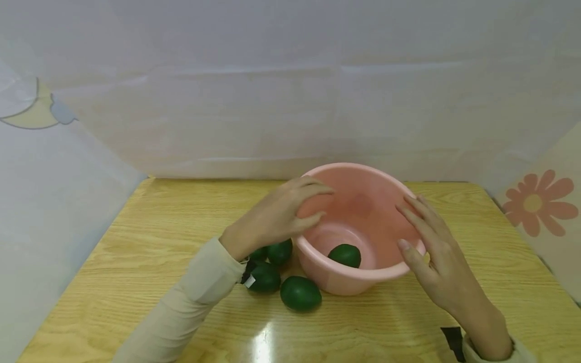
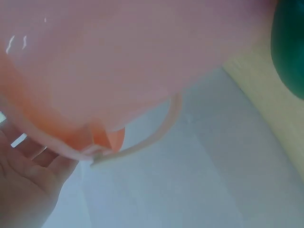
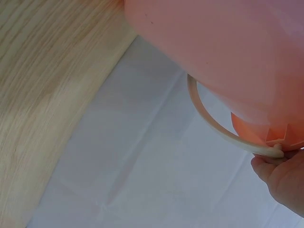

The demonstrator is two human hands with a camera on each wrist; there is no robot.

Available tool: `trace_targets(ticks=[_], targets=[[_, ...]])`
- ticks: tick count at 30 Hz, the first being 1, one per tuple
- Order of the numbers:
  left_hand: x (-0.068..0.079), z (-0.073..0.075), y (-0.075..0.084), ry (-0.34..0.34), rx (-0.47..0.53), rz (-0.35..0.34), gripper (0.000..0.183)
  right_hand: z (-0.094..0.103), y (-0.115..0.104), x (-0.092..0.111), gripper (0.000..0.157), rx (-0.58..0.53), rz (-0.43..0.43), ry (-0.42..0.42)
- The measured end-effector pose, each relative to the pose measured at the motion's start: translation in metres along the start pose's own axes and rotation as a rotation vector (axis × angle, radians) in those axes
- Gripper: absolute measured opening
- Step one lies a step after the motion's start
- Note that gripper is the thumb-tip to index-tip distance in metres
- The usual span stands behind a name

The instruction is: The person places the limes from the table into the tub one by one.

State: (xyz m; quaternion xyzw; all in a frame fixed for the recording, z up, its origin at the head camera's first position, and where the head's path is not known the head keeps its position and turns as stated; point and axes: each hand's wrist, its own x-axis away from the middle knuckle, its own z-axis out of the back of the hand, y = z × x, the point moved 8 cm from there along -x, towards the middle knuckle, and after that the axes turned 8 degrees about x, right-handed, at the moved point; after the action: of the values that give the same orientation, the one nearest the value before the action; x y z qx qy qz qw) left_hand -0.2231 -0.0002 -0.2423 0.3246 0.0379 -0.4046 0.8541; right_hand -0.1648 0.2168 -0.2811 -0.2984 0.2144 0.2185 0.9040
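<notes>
A pink plastic bucket (image 1: 358,275) stands on the wooden table, its mouth facing up toward the head camera. My left hand (image 1: 283,209) holds the rim on the left, fingers reaching over the edge. On the opposite side my right hand (image 1: 436,257) grips the rim, fingertips over the inside and thumb nearer the front. Both wrist views show a pale handle (image 3: 213,123) hanging beneath the rim, pivoting close to each hand. One dark green, avocado-like fruit (image 1: 346,255) lies at the bottom of the bucket.
Several more green fruits sit left of the bucket, one (image 1: 301,294) close to its front wall and others partly hidden by the left wrist. White sheeting (image 1: 254,111) encloses the back and sides of the table (image 1: 150,227). A black strap (image 1: 453,343) hangs by the right wrist.
</notes>
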Motion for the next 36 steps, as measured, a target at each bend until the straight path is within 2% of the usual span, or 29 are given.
trace_targets(ticks=[11, 36], targets=[[0.012, 0.015, 0.007, 0.099, -0.023, -0.093, 0.037, 0.000, 0.000, 0.001, 0.060, 0.030, 0.003, -0.003], [0.041, 0.037, -0.003, 0.203, 0.005, -0.113, 0.039, 0.001, 0.000, 0.001, 0.056, 0.042, 0.037, 0.029]])
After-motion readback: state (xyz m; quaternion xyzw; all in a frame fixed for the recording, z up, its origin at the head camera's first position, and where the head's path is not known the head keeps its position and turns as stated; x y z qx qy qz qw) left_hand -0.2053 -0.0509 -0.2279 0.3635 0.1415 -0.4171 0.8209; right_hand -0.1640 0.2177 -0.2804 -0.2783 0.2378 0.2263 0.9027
